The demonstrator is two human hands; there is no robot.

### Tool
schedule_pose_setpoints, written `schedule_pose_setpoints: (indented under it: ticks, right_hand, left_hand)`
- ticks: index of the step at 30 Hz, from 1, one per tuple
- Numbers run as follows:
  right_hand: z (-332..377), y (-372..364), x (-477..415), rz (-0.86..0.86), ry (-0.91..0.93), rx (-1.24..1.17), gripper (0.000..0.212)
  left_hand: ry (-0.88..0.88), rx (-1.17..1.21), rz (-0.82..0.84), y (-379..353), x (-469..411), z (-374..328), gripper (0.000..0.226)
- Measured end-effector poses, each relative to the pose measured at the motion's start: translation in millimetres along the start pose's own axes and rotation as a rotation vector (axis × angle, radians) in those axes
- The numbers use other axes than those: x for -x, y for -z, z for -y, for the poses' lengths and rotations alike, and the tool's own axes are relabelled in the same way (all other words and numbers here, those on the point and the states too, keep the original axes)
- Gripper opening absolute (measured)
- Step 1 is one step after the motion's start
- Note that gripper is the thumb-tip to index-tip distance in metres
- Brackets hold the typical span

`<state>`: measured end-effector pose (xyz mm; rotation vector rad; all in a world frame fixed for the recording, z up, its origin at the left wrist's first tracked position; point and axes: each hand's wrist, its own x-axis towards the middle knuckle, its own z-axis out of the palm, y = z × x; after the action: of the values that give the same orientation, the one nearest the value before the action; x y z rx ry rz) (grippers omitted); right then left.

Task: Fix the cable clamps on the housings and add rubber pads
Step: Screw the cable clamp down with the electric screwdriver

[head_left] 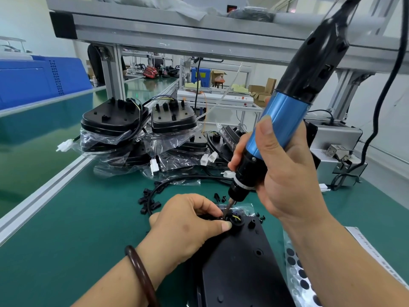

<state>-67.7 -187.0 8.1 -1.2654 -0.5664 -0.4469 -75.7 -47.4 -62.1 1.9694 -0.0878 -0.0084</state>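
One cable clamp (pixel 222 217) is pinched steady by the left hand (pixel 188 222) for the electric screwdriver (pixel 285 111) gripped by the right hand (pixel 287 173).

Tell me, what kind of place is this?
Probably a factory assembly line: a green-matted workbench, stacks of identical bagged black housings with wiring, and an electric screwdriver in the right hand while the left hand pinches a cable clamp.

Pinching the cable clamp (pixel 221 217) between thumb and forefinger of the left hand (pixel 188 220), knuckles up, wrist low. Gripping the screwdriver (pixel 281 120) in the right hand (pixel 287 173) just above, fingers wrapped round, thumb pointing up.
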Motion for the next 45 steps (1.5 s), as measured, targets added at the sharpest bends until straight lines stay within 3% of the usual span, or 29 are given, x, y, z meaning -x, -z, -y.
schedule_pose_setpoints:
  ticks: [6, 14, 22, 29, 45]
  right_hand:
    - [-0.9, -3.5, 0.4, 0.016, 0.034, 0.018, 0.018]
    - [0.0, -5.5, 1.7, 0.031, 0.035, 0.009, 0.033]
    - [2.6, -2.7, 0.4, -0.047, 0.055, -0.033, 0.036]
    - [-1.5, -6.6, 1.6, -0.013, 0.051, 0.002, 0.039]
    - [-6.3, -15.2, -4.9, 0.057, 0.102, 0.103, 0.025]
  left_hand:
    - [-0.006, 0.003, 0.009, 0.2, -2.5, 0.7, 0.037]
    - [-0.043, -0.006, 0.003, 0.6, -5.0, 3.0, 0.037]
    - [-0.051, -0.014, 0.029, 2.5, -5.2, 5.2, 0.052]
    - [-0.066, -0.066, 0.020, 4.5, -4.5, 5.7, 0.055]
    - [-0.084, -0.069, 0.003, 6.6, -2.8, 3.2, 0.035]
